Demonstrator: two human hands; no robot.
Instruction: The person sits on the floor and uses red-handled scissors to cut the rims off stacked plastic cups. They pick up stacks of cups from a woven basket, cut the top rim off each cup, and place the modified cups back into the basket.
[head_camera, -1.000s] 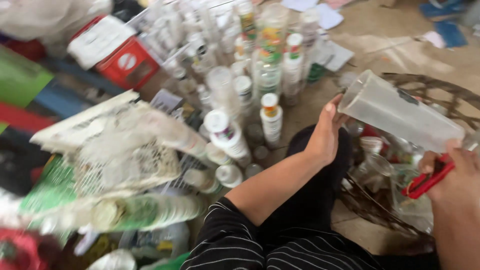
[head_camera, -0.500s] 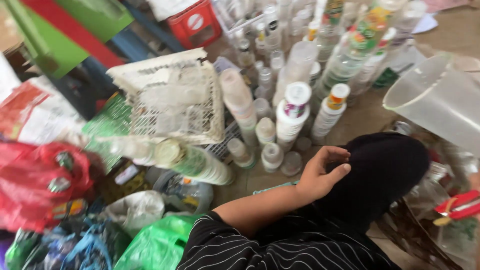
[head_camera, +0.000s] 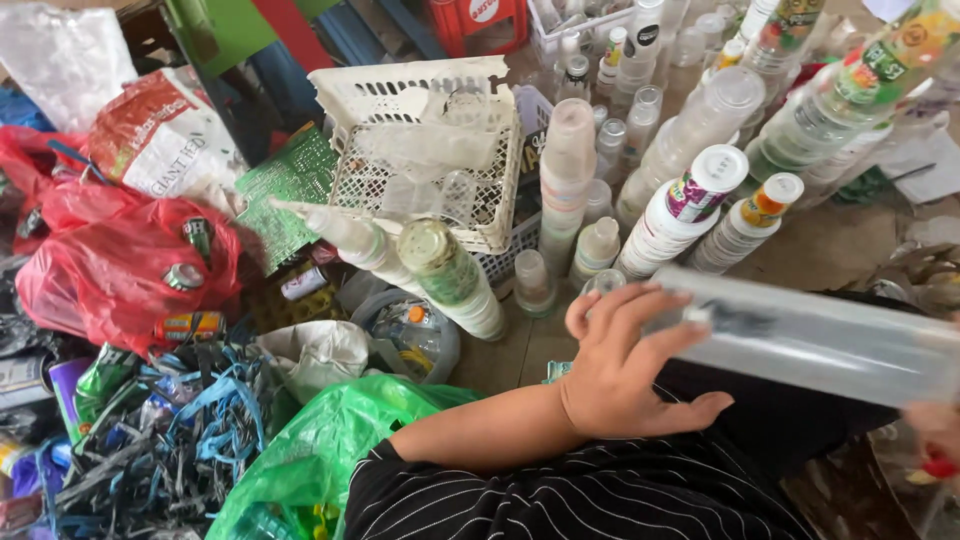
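A long clear plastic cup (head_camera: 820, 345) lies crosswise over my lap, blurred by motion. My left hand (head_camera: 625, 375) grips its left end, fingers over the top and thumb underneath. My right hand (head_camera: 935, 430) shows only at the right edge, under the cup's other end, with a small red item (head_camera: 940, 467) in it. My left forearm comes out of a black striped sleeve (head_camera: 560, 500). Just beyond my left hand, stacks of white and clear cups (head_camera: 690, 205) lie tilted on the floor.
A white plastic basket (head_camera: 430, 150) holds clear cups at the centre back. To the left lie a red plastic bag (head_camera: 110, 280), a green plastic bag (head_camera: 310, 460), tangled blue straps (head_camera: 170, 440) and a red crate (head_camera: 480, 15).
The clear cup has come down and leftwards across my lap. My left hand has lifted off my knee and taken hold of its end. The view has swung left.
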